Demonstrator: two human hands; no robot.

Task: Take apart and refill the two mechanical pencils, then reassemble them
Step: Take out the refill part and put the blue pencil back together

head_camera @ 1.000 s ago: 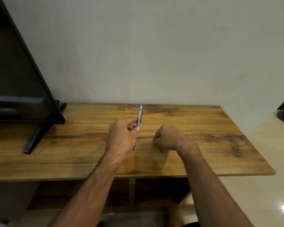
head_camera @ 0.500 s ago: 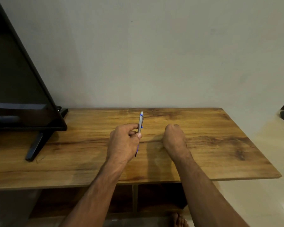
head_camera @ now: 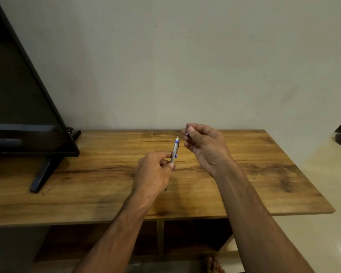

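The left hand [head_camera: 154, 172] is clamped around a slim mechanical pencil [head_camera: 174, 150], thumb and forefinger pinching its smooth silver-grey barrel so that it stands nearly upright, tilted a little to the right, above the surface [head_camera: 106, 186]. A blue ring circles the barrel near the top, a pale narrow end sticks out above it, and a small blue tip shows at the foot of the clip. The right hand [head_camera: 203, 146], raised just beside the pencil's top, pinches a tiny pale piece [head_camera: 186, 133] between thumb and forefinger; what it is cannot be told. The surface is a flat board of warm brown wood grain with dark streaks. At its left end stands a glossy black television [head_camera: 24, 107] on a slanted foot.
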